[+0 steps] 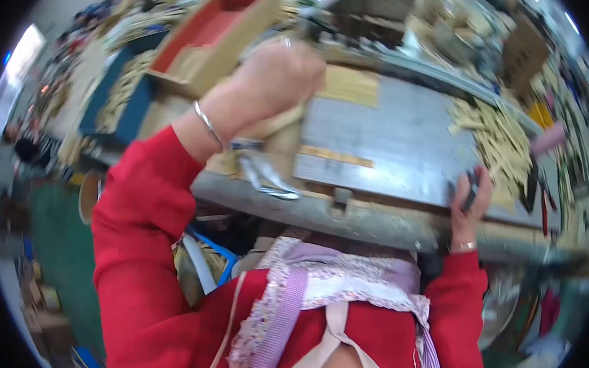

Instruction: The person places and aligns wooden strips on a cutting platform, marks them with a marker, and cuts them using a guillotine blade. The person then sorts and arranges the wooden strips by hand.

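My left hand (277, 75) is raised over the back left part of the bench. Its fingers are curled closed near a dark metal part, and motion blur hides what they grip, if anything. At the board's front right edge, my right hand (479, 199) is closed around a small dark object (471, 191) whose kind I cannot make out. Between the hands lies a smooth grey board (391, 139). A flat yellowish piece (351, 86) lies at its back left, and a narrow tan strip (336, 157) near its front left. Loose pale yellow strips (499, 146) are heaped on its right side.
A silver metal tool (264, 175) lies at the bench's front left edge (373, 219). Further left stand a red-lined wooden box (249, 50) and a blue box (100, 115) holding pale pieces. Red-handled pliers (545, 209) and a pink cylinder (549, 137) are at the right.
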The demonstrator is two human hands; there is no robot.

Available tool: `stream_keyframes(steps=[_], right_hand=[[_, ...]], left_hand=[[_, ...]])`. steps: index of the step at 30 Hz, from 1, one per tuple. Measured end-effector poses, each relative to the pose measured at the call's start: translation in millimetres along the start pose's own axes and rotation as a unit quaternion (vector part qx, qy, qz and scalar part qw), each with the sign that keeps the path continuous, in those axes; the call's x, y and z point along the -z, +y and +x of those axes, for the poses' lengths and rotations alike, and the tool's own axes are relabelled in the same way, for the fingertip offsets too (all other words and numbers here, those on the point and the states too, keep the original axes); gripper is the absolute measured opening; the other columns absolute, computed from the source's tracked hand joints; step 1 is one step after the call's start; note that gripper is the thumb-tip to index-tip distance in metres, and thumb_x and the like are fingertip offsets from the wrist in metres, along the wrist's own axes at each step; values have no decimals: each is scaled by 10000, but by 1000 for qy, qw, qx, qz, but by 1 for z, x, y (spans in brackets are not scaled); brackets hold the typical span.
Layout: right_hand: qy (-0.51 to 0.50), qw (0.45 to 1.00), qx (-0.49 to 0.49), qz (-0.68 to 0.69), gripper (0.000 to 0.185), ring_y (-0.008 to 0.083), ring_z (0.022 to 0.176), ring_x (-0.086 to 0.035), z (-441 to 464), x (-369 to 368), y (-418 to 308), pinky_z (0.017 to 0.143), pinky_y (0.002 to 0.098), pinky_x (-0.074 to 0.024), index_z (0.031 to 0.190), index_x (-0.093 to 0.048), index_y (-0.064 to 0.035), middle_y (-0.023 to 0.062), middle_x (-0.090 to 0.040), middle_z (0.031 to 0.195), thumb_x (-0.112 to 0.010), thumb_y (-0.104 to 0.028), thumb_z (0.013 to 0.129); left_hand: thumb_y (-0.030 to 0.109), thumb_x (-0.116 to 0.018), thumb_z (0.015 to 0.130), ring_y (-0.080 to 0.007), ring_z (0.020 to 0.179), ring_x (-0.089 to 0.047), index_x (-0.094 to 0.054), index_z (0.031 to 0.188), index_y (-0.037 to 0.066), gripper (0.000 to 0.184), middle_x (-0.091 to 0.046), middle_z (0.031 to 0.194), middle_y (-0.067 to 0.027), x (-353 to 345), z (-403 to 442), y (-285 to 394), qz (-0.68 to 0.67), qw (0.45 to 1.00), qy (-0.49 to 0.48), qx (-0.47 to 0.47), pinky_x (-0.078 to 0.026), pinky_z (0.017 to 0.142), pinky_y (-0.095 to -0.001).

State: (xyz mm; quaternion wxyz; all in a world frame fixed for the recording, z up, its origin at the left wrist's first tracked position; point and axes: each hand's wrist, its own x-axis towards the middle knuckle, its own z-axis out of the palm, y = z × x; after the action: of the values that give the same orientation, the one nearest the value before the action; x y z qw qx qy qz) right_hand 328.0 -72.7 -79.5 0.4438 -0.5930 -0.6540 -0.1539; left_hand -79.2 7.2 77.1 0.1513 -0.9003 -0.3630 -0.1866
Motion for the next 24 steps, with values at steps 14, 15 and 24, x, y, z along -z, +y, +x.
stream_keyframes(steps=[14,15,24], right_hand=[[-17,997,-58,52,398,314,970,-578,5,5,-17,881,394,-446,1136,-570,7,149,-619,1050,-692,-144,788],[-22,997,-64,47,400,314,975,-577,5,6,-18,885,393,-445,1141,-570,8,151,-618,1054,-692,-141,790],[-43,992,-97,71,399,297,1009,-573,4,7,-16,913,375,-443,1164,-564,21,158,-611,1095,-679,-101,801]], left_hand=[[181,-661,795,-328,949,-555,-569,962,21,249,-571,970,-134,-79,8,70,-136,986,-88,40,-455,817,-422],[180,-664,793,-328,954,-553,-563,982,15,271,-575,982,-134,-76,4,76,-159,980,-108,52,-454,822,-423],[223,-699,780,-413,1164,-471,-517,1120,-53,475,-512,1210,-250,-76,0,72,-210,964,-152,57,-404,980,-446]])
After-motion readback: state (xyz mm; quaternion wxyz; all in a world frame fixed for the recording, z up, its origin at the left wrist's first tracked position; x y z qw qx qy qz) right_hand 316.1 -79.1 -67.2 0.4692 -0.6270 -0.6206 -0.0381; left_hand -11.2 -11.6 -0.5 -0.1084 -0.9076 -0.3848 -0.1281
